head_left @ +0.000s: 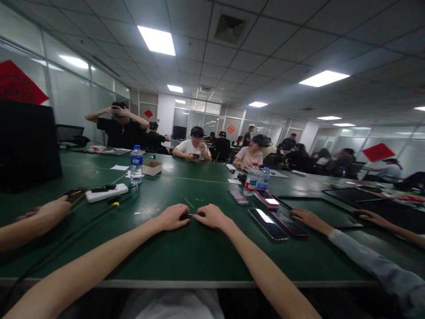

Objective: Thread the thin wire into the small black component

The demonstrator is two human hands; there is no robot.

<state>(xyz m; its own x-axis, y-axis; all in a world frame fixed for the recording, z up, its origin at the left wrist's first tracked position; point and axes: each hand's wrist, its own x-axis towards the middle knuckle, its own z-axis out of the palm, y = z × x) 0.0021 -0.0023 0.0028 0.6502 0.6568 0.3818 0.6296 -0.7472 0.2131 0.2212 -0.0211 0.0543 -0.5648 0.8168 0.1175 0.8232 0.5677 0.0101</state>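
Observation:
Both my hands rest low over the green tabletop (149,257), close together in the middle of the view. My left hand (171,217) is closed, thumb and fingers pinched around a small dark item. Facing it, my right hand (212,216) is curled shut as well, with a dark bit showing at its fingertips. A thin, pale sliver (190,215) spans the narrow gap between the two hands. What kind of thing this is, I cannot make out; the fingers cover most of it.
Left of me lie a white power strip (108,193), a water bottle (136,165) and a small cardboard box (152,168). To my right are a phone (267,224), more phones and bottles. Neighbours' hands (49,215) reach in from both sides. Several people sit beyond.

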